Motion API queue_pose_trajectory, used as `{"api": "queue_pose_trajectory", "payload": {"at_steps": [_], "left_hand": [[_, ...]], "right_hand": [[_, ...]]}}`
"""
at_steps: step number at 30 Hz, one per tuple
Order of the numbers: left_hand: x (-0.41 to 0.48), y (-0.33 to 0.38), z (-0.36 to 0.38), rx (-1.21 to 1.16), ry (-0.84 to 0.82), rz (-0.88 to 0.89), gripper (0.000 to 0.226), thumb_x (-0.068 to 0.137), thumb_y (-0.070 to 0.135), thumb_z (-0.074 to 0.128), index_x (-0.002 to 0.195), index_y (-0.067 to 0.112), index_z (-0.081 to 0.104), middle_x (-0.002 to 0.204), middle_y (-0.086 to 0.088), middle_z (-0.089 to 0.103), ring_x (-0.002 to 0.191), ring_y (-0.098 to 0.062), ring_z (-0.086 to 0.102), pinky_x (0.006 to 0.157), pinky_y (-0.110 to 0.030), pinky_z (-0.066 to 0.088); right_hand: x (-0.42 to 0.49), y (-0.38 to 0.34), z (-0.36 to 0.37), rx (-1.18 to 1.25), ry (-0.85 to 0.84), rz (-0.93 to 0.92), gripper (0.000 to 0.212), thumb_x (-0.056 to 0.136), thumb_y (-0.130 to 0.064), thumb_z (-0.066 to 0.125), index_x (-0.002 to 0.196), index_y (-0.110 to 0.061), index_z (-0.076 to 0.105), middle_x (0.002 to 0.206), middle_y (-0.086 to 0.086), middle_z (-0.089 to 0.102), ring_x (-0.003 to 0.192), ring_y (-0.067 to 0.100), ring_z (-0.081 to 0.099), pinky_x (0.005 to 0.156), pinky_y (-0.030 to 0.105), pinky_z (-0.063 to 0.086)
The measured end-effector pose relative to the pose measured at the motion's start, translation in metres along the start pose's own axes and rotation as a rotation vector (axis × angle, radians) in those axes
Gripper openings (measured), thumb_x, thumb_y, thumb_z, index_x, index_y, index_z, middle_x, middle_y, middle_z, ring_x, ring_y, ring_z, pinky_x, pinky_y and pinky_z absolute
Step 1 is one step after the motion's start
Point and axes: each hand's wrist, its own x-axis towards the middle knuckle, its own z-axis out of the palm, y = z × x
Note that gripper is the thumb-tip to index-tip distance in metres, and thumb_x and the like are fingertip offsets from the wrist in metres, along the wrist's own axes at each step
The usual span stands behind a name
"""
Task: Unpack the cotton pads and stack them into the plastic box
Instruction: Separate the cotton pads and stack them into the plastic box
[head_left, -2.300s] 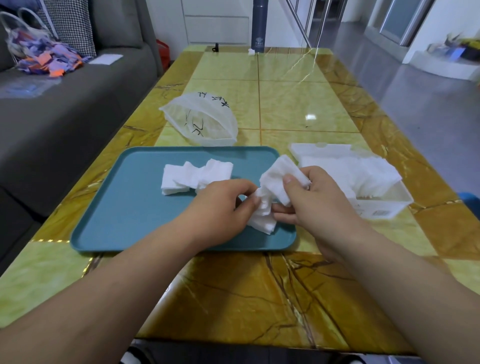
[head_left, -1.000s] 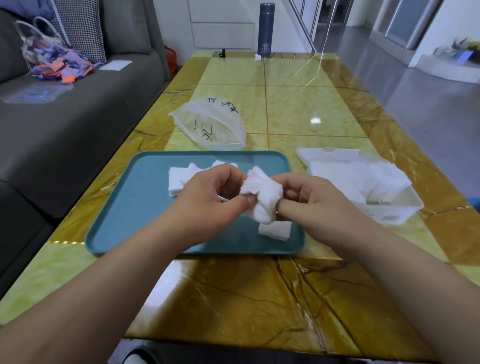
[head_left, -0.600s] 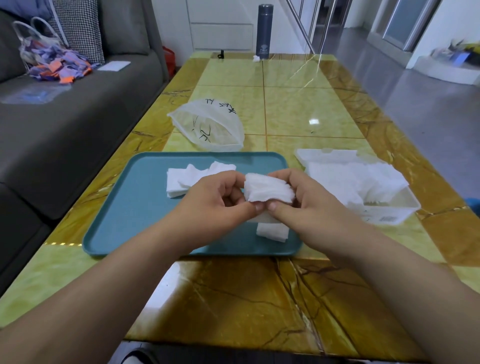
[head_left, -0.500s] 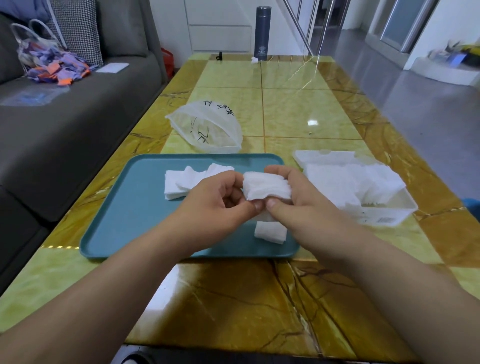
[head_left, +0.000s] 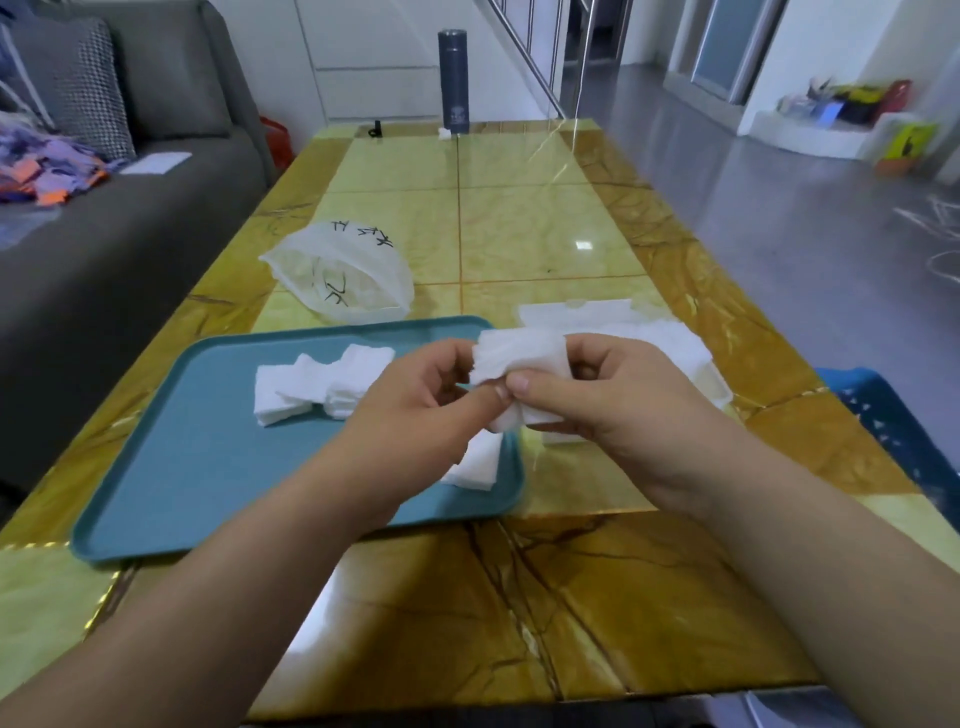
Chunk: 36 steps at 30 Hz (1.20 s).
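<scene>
Both hands hold a small stack of white cotton pads (head_left: 519, 356) above the right edge of the teal tray (head_left: 171, 467). My left hand (head_left: 415, 410) pinches its left side and my right hand (head_left: 608, 400) grips its right side. A loose pile of pads (head_left: 317, 384) lies in the tray's middle, and another pad (head_left: 480, 462) lies under my left hand near the tray's right rim. The white plastic box (head_left: 717, 379), holding pads, stands right of the tray, mostly hidden by my right hand. The clear packaging bag (head_left: 343, 275) lies behind the tray.
A dark flask (head_left: 453, 83) stands at the far end of the yellow marble table (head_left: 545, 228). A grey sofa (head_left: 104, 249) runs along the left. A blue basket (head_left: 893, 415) sits off the table's right edge.
My hands took a bunch of pads from the tray, squared them into a stack and lifted it slightly up and to the right, closer to the box.
</scene>
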Motion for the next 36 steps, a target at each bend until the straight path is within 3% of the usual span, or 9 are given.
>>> {"api": "queue_pose_trajectory", "payload": {"at_steps": [7,9,12,17,20,23,26,31,36], "left_hand": [[0.025,0.019,0.045,0.02,0.001,-0.007,0.014,0.1,0.028,0.065,0.112,0.025,0.072,0.086,0.007,0.073,0.072,-0.006,0.068,0.061,-0.024,0.046],[0.035,0.018,0.054,0.095,0.091,-0.031,0.011,0.1,0.026,0.066,0.109,0.029,0.072,0.092,0.008,0.074,0.075,-0.007,0.07,0.06,-0.02,0.047],[0.043,0.012,0.065,0.341,0.156,-0.047,0.019,0.097,0.03,0.068,0.115,0.032,0.066,0.106,0.011,0.064,0.08,-0.005,0.062,0.056,-0.01,0.043],[0.049,0.004,0.074,0.496,0.17,-0.051,0.038,0.09,0.048,0.071,0.124,0.033,0.062,0.123,0.01,0.052,0.093,-0.008,0.058,0.08,-0.027,0.051],[0.05,0.002,0.075,0.533,0.175,-0.059,0.045,0.085,0.053,0.075,0.123,0.032,0.063,0.122,0.011,0.051,0.1,-0.012,0.058,0.087,-0.03,0.049],[0.05,-0.001,0.076,0.572,0.167,-0.053,0.049,0.082,0.054,0.078,0.123,0.032,0.063,0.121,0.012,0.05,0.104,-0.011,0.057,0.087,-0.027,0.045],[0.049,-0.003,0.077,0.579,0.162,-0.049,0.048,0.082,0.053,0.078,0.122,0.032,0.063,0.121,0.011,0.049,0.103,-0.009,0.055,0.087,-0.025,0.042],[0.048,-0.005,0.079,0.566,0.163,-0.036,0.048,0.083,0.052,0.079,0.123,0.031,0.063,0.119,0.01,0.048,0.104,-0.009,0.054,0.087,-0.023,0.041],[0.046,-0.006,0.08,0.556,0.17,-0.029,0.047,0.082,0.051,0.08,0.121,0.031,0.064,0.12,0.01,0.049,0.104,-0.006,0.052,0.083,-0.019,0.038]], "right_hand": [[-0.003,-0.002,-0.035,-0.041,0.253,-0.057,0.015,0.091,-0.022,0.077,0.105,-0.016,0.078,0.101,0.006,0.081,0.099,0.025,0.077,0.094,0.049,0.062],[-0.003,-0.003,-0.048,-0.148,0.386,-0.093,0.013,0.091,-0.027,0.075,0.099,-0.015,0.075,0.097,0.011,0.078,0.088,0.025,0.075,0.08,0.039,0.065],[-0.005,-0.006,-0.068,-0.387,0.504,-0.096,0.017,0.089,-0.029,0.072,0.093,-0.014,0.068,0.079,0.002,0.065,0.066,0.014,0.058,0.05,0.022,0.048],[0.004,0.002,-0.082,-0.674,0.465,0.048,0.025,0.086,-0.037,0.066,0.102,-0.018,0.059,0.09,-0.003,0.063,0.079,0.015,0.06,0.068,0.038,0.052],[0.012,0.007,-0.082,-0.81,0.45,0.075,0.033,0.085,-0.041,0.068,0.104,-0.015,0.06,0.088,-0.003,0.064,0.079,0.02,0.062,0.062,0.035,0.049],[0.019,0.007,-0.08,-0.858,0.453,0.105,0.03,0.081,-0.035,0.073,0.101,-0.015,0.064,0.095,-0.002,0.06,0.082,0.023,0.06,0.056,0.029,0.038],[0.025,0.008,-0.077,-0.853,0.492,0.123,0.031,0.08,-0.028,0.076,0.103,-0.016,0.059,0.1,0.001,0.063,0.09,0.026,0.063,0.061,0.031,0.041],[0.028,0.011,-0.071,-0.929,0.472,0.185,0.034,0.085,-0.036,0.078,0.103,-0.021,0.053,0.106,-0.001,0.061,0.095,0.025,0.059,0.071,0.033,0.044],[0.027,0.004,-0.068,-1.069,0.397,0.272,0.026,0.088,-0.043,0.07,0.095,-0.019,0.063,0.091,0.0,0.064,0.082,0.026,0.061,0.054,0.027,0.035]]}}
